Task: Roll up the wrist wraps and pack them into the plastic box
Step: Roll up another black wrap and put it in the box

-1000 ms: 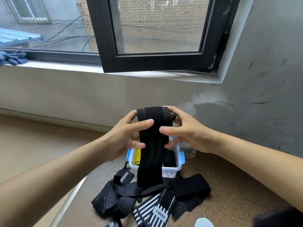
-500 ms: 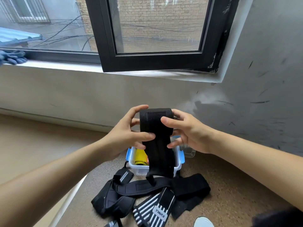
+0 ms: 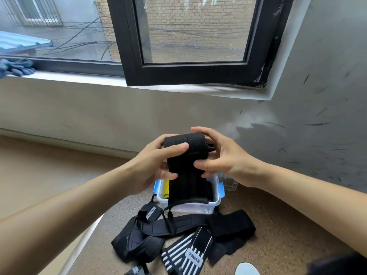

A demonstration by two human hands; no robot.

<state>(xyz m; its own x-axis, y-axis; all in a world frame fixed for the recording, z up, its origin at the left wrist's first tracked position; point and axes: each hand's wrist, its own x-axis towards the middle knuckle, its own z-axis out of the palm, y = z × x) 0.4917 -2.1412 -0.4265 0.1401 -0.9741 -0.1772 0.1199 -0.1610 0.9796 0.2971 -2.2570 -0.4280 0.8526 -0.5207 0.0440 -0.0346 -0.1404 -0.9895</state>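
A black wrist wrap (image 3: 186, 155) is held in the air above the box, rolled at its top with the loose tail and a thin loop hanging down. My left hand (image 3: 156, 163) grips the roll's left side, thumb across its front. My right hand (image 3: 222, 155) grips the right side, fingers curled over the top. Below stands the clear plastic box (image 3: 198, 208) with blue clips; something yellow lies inside at the left. A heap of loose black wraps (image 3: 178, 237), some with white stripes, lies on the speckled floor in front of the box.
The box's clear lid (image 3: 230, 182) leans behind it against the grey wall. A black-framed window stands open above a white sill. Blue gloves (image 3: 15, 66) lie on the sill at far left. A white shoe tip (image 3: 247, 269) shows at the bottom edge.
The roll has grown thicker and the hanging tail has shortened, its end rising off the floor pile to the level of the box. Both hands keep turning the roll.
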